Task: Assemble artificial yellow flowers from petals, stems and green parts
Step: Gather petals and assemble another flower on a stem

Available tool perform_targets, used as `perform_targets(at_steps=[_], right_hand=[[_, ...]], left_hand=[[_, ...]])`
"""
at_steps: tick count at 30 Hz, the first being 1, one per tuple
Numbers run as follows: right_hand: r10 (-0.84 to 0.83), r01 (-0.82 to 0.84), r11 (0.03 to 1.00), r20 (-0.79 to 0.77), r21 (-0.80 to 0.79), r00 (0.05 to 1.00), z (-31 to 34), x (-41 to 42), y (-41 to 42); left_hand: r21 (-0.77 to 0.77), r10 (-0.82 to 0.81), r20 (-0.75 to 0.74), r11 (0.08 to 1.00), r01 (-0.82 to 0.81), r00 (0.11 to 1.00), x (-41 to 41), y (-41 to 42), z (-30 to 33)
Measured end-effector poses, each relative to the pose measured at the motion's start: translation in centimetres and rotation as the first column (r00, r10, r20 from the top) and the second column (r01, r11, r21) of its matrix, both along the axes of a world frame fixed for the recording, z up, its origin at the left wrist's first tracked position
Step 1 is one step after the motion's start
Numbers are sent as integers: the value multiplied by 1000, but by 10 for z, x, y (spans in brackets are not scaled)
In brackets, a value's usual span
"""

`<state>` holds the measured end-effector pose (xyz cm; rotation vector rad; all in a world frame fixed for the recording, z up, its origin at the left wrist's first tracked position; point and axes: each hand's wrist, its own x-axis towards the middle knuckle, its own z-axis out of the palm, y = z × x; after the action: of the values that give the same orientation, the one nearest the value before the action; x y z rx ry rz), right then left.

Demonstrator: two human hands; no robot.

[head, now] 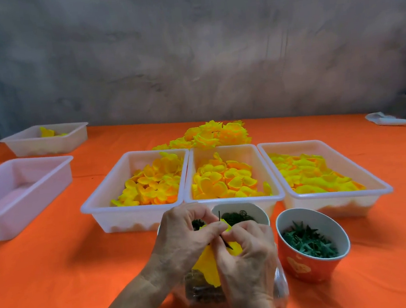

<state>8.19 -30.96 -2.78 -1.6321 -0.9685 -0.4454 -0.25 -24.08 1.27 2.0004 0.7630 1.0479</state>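
My left hand [181, 240] and my right hand [246, 257] meet close in front of me over the table. Between them is a yellow petal piece [207, 264] threaded on a thin dark stem [222, 230]. Left fingers pinch the petal and the stem near its top; right fingers pinch the stem lower down. Three white trays hold yellow petals: left [94, 204], middle [274, 186], right [382, 184]. A pile of finished yellow flowers [214, 133] lies behind them. A red cup [308, 266] holds green star-shaped parts.
A white cup [259, 210] with dark ring-like parts stands behind my hands. A clear container [281, 281] sits under my wrists. Two more white trays are at the left, the near one [48, 186] without contents, the far one [73, 137] with a few petals. Orange cloth covers the table.
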Motion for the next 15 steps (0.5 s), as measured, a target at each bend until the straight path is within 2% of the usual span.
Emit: perform_targets(at_steps=[10,15], right_hand=[[48,-49,992,12,118,999,-18,-1,9],[149,-147,989,-60,34,987,-12,5,1]], left_hand=[[11,-2,9,1000,2,1000,0,2,-1],[-63,-16,46,998,18,999,-1,-2,-1]])
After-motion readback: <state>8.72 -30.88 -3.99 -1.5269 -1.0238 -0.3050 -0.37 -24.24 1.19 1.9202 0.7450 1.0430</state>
